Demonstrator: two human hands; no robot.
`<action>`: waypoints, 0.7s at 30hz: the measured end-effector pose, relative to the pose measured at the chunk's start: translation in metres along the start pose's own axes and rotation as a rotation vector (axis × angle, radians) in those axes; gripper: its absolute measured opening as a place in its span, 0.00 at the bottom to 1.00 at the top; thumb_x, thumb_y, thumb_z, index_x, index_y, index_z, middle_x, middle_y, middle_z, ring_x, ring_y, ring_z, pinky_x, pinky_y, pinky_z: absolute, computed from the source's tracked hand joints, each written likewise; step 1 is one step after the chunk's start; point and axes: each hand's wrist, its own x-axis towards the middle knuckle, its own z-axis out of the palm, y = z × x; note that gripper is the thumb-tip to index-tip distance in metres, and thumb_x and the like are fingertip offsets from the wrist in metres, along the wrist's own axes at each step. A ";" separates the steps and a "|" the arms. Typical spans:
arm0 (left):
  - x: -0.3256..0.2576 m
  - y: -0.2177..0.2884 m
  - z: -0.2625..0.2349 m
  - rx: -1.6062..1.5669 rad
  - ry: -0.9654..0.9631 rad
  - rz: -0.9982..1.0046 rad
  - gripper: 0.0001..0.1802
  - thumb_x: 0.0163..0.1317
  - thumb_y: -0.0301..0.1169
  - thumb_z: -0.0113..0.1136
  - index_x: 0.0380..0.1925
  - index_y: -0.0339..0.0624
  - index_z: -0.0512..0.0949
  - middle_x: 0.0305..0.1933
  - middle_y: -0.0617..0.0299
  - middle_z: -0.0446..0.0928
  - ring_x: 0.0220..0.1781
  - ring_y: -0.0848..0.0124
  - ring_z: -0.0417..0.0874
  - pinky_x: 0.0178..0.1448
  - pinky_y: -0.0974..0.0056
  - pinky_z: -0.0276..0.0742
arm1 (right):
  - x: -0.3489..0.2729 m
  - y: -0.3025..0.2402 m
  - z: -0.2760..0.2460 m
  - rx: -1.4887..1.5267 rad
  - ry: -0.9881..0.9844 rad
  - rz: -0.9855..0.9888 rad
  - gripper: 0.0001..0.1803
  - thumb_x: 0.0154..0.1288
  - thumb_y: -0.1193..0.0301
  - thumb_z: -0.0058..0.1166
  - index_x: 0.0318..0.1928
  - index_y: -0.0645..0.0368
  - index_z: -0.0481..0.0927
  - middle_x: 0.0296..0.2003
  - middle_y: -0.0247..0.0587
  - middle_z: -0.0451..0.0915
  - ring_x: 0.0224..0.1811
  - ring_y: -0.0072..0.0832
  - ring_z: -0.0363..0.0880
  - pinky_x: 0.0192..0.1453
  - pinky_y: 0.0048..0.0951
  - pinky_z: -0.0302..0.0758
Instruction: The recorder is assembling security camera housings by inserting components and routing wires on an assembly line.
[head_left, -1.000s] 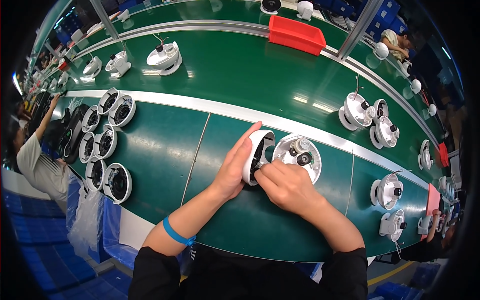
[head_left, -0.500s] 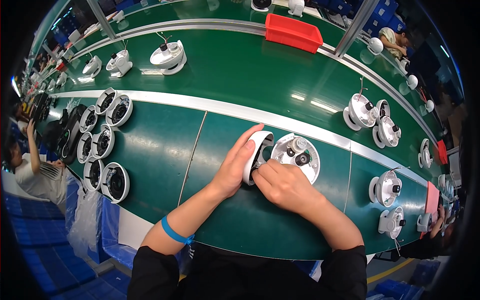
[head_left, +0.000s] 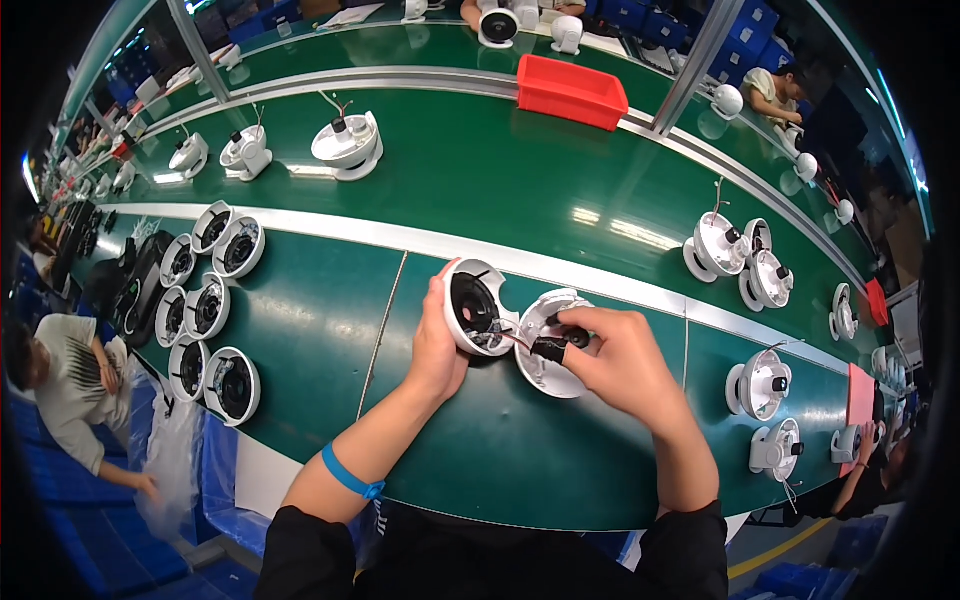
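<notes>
My left hand (head_left: 435, 350) is wrapped round the left side of a white round shell (head_left: 479, 306) with a black speaker-like disc inside, its open face tilted up. Just right of it rests a white camera housing (head_left: 548, 376) with its inside facing up. My right hand (head_left: 628, 366) reaches into this housing, index finger and thumb closed about its inner parts. Thin wires (head_left: 512, 338) run between the two halves. A black wrap (head_left: 549, 349) covers the right thumb's tip. The fingers partly hide the lens and what they grip.
Several white shells with black discs (head_left: 232, 385) stand on the left of the green bench (head_left: 480, 450). Open camera housings (head_left: 763, 385) stand at right and on the far green surface. A red bin (head_left: 570, 95) lies beyond. A co-worker (head_left: 75, 390) sits at left.
The shell in my left hand has turned its open face up and moved slightly left. My right hand has left that shell and moved right, into the camera housing.
</notes>
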 end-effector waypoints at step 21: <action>-0.242 0.191 -0.121 0.769 0.752 0.655 0.14 0.78 0.33 0.55 0.56 0.36 0.76 0.43 0.60 0.78 0.39 0.74 0.79 0.43 0.70 0.77 | 0.051 0.047 -0.107 0.514 0.775 -0.025 0.21 0.74 0.77 0.49 0.64 0.70 0.71 0.62 0.52 0.78 0.36 0.33 0.91 0.32 0.24 0.83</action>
